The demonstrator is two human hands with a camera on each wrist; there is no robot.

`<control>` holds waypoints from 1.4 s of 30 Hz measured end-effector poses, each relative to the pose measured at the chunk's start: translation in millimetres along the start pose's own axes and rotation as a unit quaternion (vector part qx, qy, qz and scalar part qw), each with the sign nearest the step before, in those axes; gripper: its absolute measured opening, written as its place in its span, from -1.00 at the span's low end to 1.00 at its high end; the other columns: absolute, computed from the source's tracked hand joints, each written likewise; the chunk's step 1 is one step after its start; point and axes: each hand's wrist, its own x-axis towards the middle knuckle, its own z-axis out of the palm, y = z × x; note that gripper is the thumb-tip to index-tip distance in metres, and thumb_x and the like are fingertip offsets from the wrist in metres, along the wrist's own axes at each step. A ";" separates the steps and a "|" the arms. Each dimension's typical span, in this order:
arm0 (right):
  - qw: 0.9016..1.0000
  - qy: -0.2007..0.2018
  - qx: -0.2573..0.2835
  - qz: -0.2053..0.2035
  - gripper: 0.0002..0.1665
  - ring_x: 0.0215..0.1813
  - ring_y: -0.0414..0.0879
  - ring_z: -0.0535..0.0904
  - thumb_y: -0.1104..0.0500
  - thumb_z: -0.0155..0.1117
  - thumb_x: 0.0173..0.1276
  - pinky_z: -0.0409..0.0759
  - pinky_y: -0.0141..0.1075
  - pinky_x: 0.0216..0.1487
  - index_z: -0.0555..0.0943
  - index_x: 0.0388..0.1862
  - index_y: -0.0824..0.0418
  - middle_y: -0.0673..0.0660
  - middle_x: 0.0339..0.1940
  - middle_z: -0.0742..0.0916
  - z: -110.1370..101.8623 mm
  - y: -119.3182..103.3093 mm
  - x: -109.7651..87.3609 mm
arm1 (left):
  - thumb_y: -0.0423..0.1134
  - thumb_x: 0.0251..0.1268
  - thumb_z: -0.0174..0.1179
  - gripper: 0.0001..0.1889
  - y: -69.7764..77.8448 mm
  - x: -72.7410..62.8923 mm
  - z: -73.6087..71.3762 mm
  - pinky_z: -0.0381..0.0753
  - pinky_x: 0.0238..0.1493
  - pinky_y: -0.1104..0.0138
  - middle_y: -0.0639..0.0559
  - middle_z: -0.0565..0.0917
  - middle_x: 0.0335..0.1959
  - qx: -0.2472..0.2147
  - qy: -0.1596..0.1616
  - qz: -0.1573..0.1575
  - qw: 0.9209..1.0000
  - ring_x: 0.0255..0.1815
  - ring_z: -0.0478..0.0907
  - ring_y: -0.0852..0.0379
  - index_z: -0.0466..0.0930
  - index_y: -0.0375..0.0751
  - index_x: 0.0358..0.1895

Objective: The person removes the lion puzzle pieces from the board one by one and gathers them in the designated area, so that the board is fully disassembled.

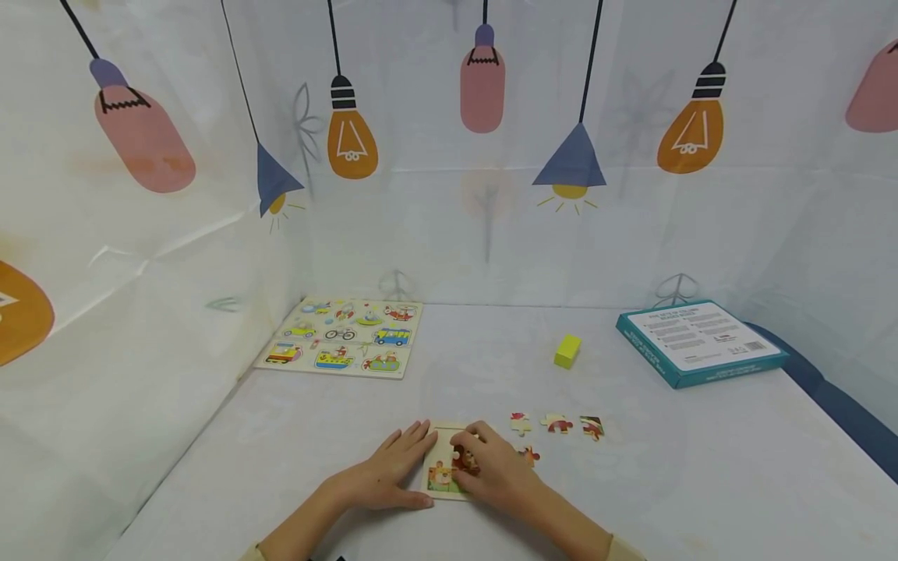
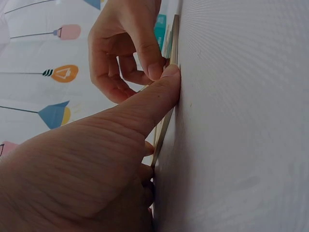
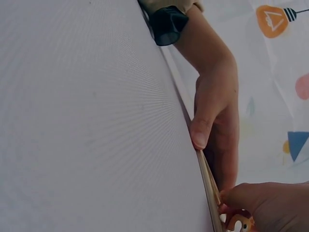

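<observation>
A small wooden puzzle tray (image 1: 444, 436) lies on the table between both hands. My left hand (image 1: 393, 471) rests along its left side, fingers extended to the upper left edge and thumb at the lower left corner. Inside the tray, orange and green jigsaw pieces (image 1: 440, 477) lie in the lower left. My right hand (image 1: 501, 471) pinches a brown jigsaw piece (image 1: 466, 458) between thumb and fingers, low over the tray. An animal's face shows on the piece (image 3: 237, 223) in the right wrist view. The right hand hides the tray's right part.
Loose jigsaw pieces lie right of the tray: a red-and-cream one (image 1: 521, 425), two more (image 1: 557, 424) beside it, and one (image 1: 529, 455) partly behind the right hand. Farther back are a vehicle puzzle board (image 1: 351, 335), a yellow block (image 1: 567, 351) and a teal box (image 1: 701, 343).
</observation>
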 end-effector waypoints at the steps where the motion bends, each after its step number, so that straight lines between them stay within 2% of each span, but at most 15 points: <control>1: 1.000 0.004 -0.003 -0.005 -0.59 -0.26 -0.27 0.48 0.12 0.43 0.06 0.55 -0.40 -0.29 0.53 -0.11 0.11 -0.03 -0.17 0.52 0.6 0.2 0.0 | 0.28 0.11 0.08 -0.04 -0.2 0.0 0.2 -0.23 0.35 -0.06 -0.17 -0.13 0.46 0.000 0.000 0.000 1.000 0.45 -0.26 -0.06 -0.07 -0.23 0.43; 11: 0.999 0.020 -0.038 -0.028 -0.57 -0.16 -0.18 0.47 0.07 0.44 0.02 0.55 -0.32 -0.16 0.56 -0.11 0.11 -0.04 -0.18 0.57 3.0 0.4 -0.2 | 0.29 0.11 0.07 -0.04 0.1 -0.8 1.1 -0.22 0.35 -0.06 -0.17 -0.12 0.46 0.000 0.002 -0.004 1.000 0.45 -0.25 -0.06 -0.06 -0.24 0.43; 26: 0.994 0.060 -0.056 -0.067 -0.60 -0.25 -0.19 0.49 0.08 0.45 0.01 0.53 -0.33 -0.24 0.62 -0.15 0.15 -0.04 -0.24 0.65 2.4 5.2 1.0 | 0.28 0.11 0.09 -0.03 1.0 -2.4 1.5 -0.22 0.35 -0.07 -0.21 -0.11 0.45 0.006 0.005 0.002 1.000 0.45 -0.24 -0.09 -0.06 -0.27 0.43; 34: 0.994 0.016 -0.081 -0.073 -0.73 -0.30 -0.21 0.46 0.03 0.38 0.09 0.50 -0.38 -0.27 0.64 -0.24 0.11 -0.06 -0.30 0.64 0.2 6.3 1.7 | 0.27 0.12 0.08 -0.04 1.8 -2.5 -0.3 -0.21 0.34 -0.08 -0.21 -0.11 0.45 0.009 0.009 0.009 1.000 0.45 -0.23 -0.10 -0.06 -0.27 0.42; 42: 0.997 -0.012 -0.058 -0.057 -0.71 -0.24 -0.19 0.47 0.01 0.36 0.12 0.50 -0.34 -0.20 0.65 -0.23 0.14 -0.04 -0.23 0.65 -1.7 7.9 3.3 | 0.25 0.12 0.10 -0.05 3.4 -2.7 -2.1 -0.20 0.34 -0.07 -0.21 -0.11 0.45 0.015 0.009 0.010 1.000 0.45 -0.23 -0.10 -0.06 -0.28 0.42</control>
